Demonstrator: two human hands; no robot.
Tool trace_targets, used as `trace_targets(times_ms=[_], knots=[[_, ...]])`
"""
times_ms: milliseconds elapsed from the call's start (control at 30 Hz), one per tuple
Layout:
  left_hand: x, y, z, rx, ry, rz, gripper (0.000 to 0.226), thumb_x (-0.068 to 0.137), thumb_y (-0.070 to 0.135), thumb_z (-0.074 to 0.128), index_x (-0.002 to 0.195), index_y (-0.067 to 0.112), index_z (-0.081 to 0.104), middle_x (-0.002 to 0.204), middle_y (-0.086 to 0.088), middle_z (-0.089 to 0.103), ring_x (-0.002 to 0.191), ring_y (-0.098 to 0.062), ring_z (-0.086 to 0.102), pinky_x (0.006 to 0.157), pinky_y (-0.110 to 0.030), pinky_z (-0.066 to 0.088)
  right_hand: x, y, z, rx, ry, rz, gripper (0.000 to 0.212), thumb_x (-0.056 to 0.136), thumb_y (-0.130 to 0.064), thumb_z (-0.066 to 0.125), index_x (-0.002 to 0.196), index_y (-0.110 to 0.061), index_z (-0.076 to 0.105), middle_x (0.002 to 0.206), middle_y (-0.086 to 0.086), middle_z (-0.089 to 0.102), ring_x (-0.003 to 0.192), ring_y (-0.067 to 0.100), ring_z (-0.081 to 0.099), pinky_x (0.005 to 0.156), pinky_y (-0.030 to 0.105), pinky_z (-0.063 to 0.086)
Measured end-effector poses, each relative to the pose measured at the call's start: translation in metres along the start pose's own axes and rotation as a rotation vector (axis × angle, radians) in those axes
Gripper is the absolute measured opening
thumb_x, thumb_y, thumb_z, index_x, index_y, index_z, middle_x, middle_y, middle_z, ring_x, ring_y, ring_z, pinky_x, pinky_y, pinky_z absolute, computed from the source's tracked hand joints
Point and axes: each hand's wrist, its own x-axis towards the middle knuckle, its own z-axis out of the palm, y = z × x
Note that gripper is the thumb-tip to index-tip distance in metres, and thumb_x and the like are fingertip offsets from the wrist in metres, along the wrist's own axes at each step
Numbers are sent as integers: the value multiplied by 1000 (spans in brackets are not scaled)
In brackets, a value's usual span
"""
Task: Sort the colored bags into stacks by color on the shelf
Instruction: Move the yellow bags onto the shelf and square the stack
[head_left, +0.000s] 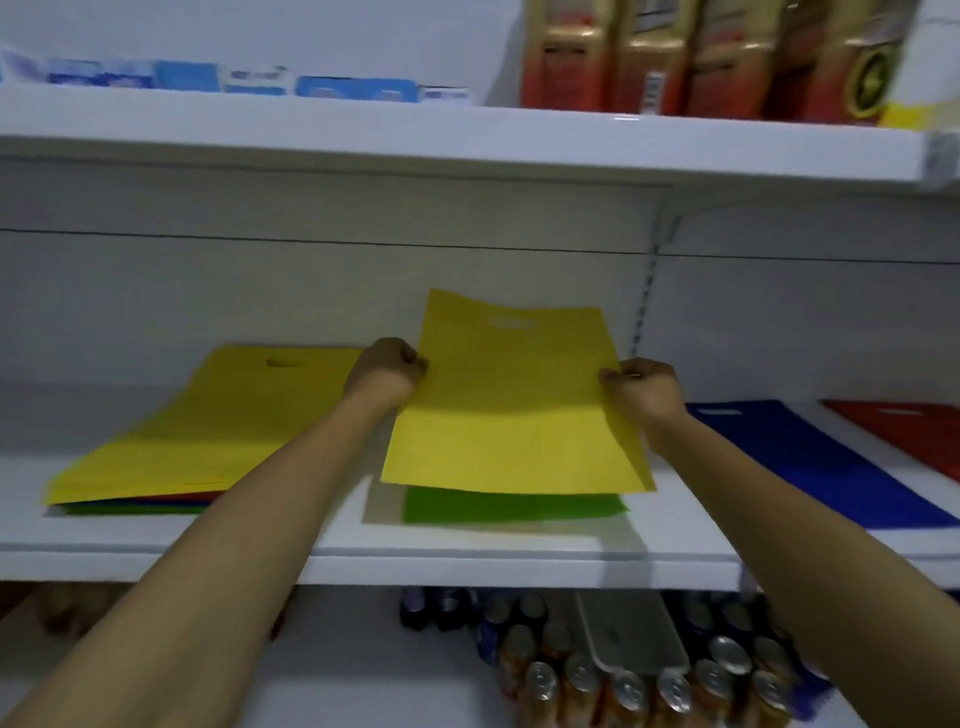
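While the left hand (387, 370) pinches one side edge of a yellow bag (511, 400) and the right hand (643, 387) pinches the other, the bag hangs mid-frame over a green bag (514, 506) on the white shelf (467, 564). A mixed stack (208, 426) lies lower left; blue bags (810, 462) and red bags (904, 431) sit right. Cans (623, 670) stand below.

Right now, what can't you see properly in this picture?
All in the head view:
1. Green bag: mostly covered by the held yellow bag, which the left hand and right hand grip.
2. Left pile: its yellow top layer hides how many bags lie beneath; only thin coloured edges show.
3. Red bag: cut off by the right edge.
4. Top-shelf packs: labels blurred, tops cut off by the frame.
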Motion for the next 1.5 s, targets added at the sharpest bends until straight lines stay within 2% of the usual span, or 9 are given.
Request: trace_targets(times_ms=[100, 267, 433, 600, 867, 967, 1067, 1267, 1500], knots=[[-28, 54, 35, 17, -23, 84, 10, 93, 31, 57, 95, 22, 57, 115, -7, 63, 105, -30, 58, 81, -30, 45, -8, 23, -67, -75, 98, 16, 21, 92, -18, 62, 99, 1, 64, 95, 21, 65, 90, 38, 62, 81, 47, 54], [-86, 143, 99, -37, -76, 199, 10, 92, 31, 57, 98, 23, 58, 109, -4, 64, 99, -26, 59, 85, -32, 47, -27, 70, -191, -182, 263, 73, 42, 90, -19, 60, 57, -16, 33, 56, 5, 35, 59, 22, 36, 58, 33, 28], [-141, 219, 156, -60, -139, 270, 26, 91, 31, 57, 71, 18, 48, 82, -2, 60, 84, -27, 57, 69, -28, 40, -64, 106, -298, -273, 329, 154, 21, 85, -16, 63, 68, -6, 55, 70, 10, 53, 64, 24, 47, 62, 35, 41], [-196, 294, 218, -123, -230, 361, 26, 90, 29, 58, 68, 19, 47, 68, 6, 54, 77, -24, 55, 68, -30, 40, -99, 141, -401, -338, 442, 210, 10, 86, -15, 65, 79, -9, 65, 81, 8, 61, 82, 27, 57, 72, 37, 47], [-257, 406, 291, -122, -338, 571, 16, 91, 32, 57, 78, 22, 58, 78, 4, 62, 75, -21, 58, 62, -28, 40, -136, 185, -529, -420, 659, 324, 16, 88, -21, 61, 74, -15, 66, 83, 8, 67, 79, 27, 61, 64, 33, 47], [-270, 442, 322, -129, -394, 609, 18, 90, 33, 60, 77, 21, 60, 75, 5, 61, 74, -20, 56, 61, -27, 41, -146, 202, -565, -456, 706, 375, 30, 91, -20, 59, 61, -18, 55, 68, 2, 57, 63, 19, 51, 49, 26, 33], [-278, 478, 363, -156, -457, 624, 21, 86, 35, 62, 69, 23, 58, 73, 5, 62, 75, -23, 61, 70, -33, 50, -148, 222, -600, -475, 759, 437, 36, 92, -19, 57, 57, -18, 47, 62, 1, 50, 64, 22, 50, 53, 27, 36], [-283, 556, 450, -181, -532, 674, 25, 87, 33, 61, 68, 19, 52, 73, 4, 57, 74, -23, 54, 63, -27, 36, -120, 255, -676, -563, 859, 500, 23, 93, -24, 58, 93, -3, 69, 82, 11, 66, 70, 24, 55, 59, 30, 38], [-244, 650, 541, -150, -578, 709, 24, 95, 38, 50, 79, 21, 47, 90, 0, 60, 92, -26, 59, 80, -33, 46, -24, 279, -752, -674, 903, 452, 19, 97, -34, 52, 92, -17, 58, 90, 4, 60, 85, 27, 55, 68, 33, 44]])
